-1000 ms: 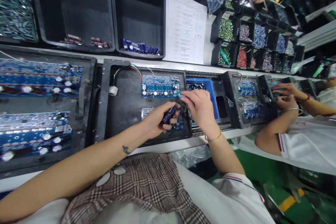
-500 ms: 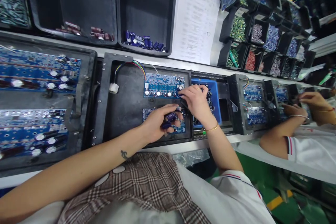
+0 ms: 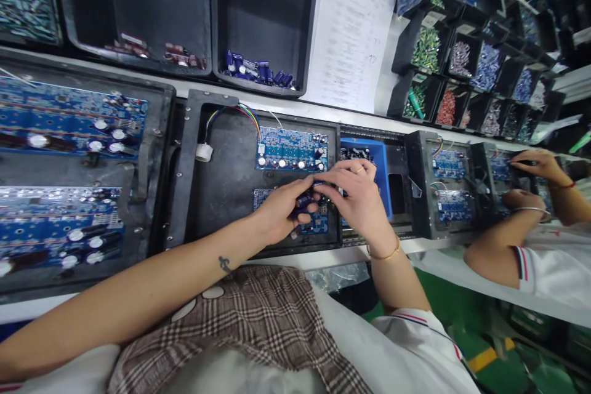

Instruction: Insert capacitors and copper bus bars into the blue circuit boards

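Observation:
My left hand (image 3: 281,210) is curled around several dark purple capacitors (image 3: 305,200), held low over the lower circuit board (image 3: 321,223) and hiding much of it. Thumb and fingers of my right hand (image 3: 357,191) meet the left fingertips, closed on the end of one small dark capacitor, mostly hidden. Behind the hands lies the upper blue circuit board (image 3: 292,149), with a row of upright round-topped capacitors along its near edge. Both boards sit in a black tray (image 3: 217,197). Coloured wires lead from the upper board to a white connector (image 3: 204,152).
A blue bin (image 3: 381,166) of small dark parts stands right of the tray. Purple capacitors lie in a black bin (image 3: 265,18) behind, beside paper sheets (image 3: 348,37). Another tray with filled boards (image 3: 69,114) is at left. A co-worker's hands (image 3: 530,181) work at right.
My right hand has come away from the upper board's right corner toward me, meeting the left hand. A capacitor now stands exposed at that corner. The view has shifted slightly.

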`<state>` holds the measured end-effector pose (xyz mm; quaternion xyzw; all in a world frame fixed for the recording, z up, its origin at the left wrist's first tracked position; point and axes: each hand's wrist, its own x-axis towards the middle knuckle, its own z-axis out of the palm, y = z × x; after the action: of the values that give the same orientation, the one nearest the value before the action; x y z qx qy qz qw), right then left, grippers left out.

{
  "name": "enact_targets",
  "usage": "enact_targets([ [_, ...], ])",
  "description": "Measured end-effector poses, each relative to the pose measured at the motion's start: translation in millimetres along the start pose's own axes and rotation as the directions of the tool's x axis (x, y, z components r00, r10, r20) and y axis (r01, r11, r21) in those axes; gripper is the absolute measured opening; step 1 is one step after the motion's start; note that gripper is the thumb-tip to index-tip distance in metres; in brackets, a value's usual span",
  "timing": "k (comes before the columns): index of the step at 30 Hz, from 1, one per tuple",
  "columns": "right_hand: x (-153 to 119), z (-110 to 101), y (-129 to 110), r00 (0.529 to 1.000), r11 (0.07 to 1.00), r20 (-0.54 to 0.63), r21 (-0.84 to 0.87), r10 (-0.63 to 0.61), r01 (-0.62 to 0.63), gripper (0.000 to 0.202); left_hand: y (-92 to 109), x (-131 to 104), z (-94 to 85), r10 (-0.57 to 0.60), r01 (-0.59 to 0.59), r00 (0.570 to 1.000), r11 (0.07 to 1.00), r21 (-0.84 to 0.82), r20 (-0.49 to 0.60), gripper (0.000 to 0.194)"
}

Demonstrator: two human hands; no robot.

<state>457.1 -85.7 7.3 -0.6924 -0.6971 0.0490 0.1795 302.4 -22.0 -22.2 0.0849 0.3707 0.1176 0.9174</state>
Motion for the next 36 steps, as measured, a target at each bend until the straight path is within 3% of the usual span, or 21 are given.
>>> enact_targets([
  [4, 9.9, 11.0, 20.3, 0.993, 0.985, -0.072, -0.138, 0.093, -0.102, 0.013, -0.4, -1.9, 6.9, -0.04, 0.04, 0.999, 0.999, 0.001, -0.016, 0.011],
  [9, 22.8, 29.7, 48.2, 0.997, 0.981, -0.005, -0.176, 0.078, -0.078, 0.015, 2.7, -3.3, 7.6, -0.054, 0.055, 0.997, 0.998, 0.016, -0.053, 0.016],
  [26, 25.7, 25.9, 44.8, 1.0, 0.978, 0.031, -0.207, 0.0, 0.006, 0.016, 9.4, -4.2, 6.5, -0.085, 0.086, 0.993, 0.996, 0.005, -0.087, 0.015],
  [32, 25.7, 29.1, 43.8, 0.991, 0.963, 0.068, -0.238, -0.112, 0.125, 0.02, 7.0, 0.4, 0.3, -0.084, 0.085, 0.993, 0.996, 0.018, -0.079, 0.025],
  [36, 15.1, 19.6, 29.8, 0.997, 0.987, -0.077, -0.159, 0.0, -0.012, 0.013, 2.9, 0.7, -4.8, -0.027, 0.028, 1.0, 0.999, 0.03, -0.012, 0.022],
])
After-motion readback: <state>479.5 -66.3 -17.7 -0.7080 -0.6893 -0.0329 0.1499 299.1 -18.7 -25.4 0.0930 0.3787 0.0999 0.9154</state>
